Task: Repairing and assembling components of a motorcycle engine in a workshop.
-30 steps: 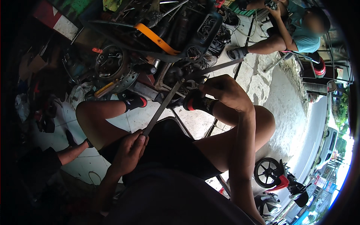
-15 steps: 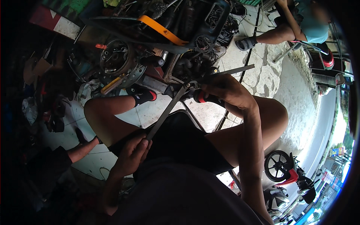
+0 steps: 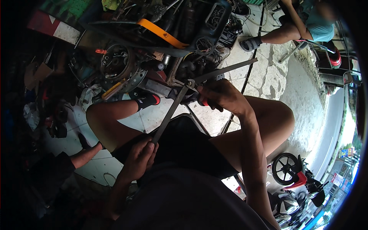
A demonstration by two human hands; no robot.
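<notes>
Two flat grey metal bars meet in a wide V at a round bolted joint (image 3: 190,83), held above the floor between my knees. The near bar (image 3: 170,113) slopes down to my left hand (image 3: 138,159), whose thumb and fingers are closed around its lower end. From the joint the far bar (image 3: 228,70) points up and to the right, its tip free. My right hand (image 3: 226,99) is closed just right of the joint, thumb and fingers pinched together. A small bit of metal shows at its fingertips, but its kind is hidden.
Ahead is a dark tool bin (image 3: 153,38) with an orange strip (image 3: 163,33) across it. A round drum-like wheel part (image 3: 115,61) and a yellow-handled tool (image 3: 115,89) lie to its left. A seated person (image 3: 320,27) is at upper right; another person's leg (image 3: 86,153) is at left. Motorcycles (image 3: 285,168) stand at lower right.
The joint and far bar have shifted slightly up and left, and my right hand has moved left with them. My left hand keeps its hold with little movement.
</notes>
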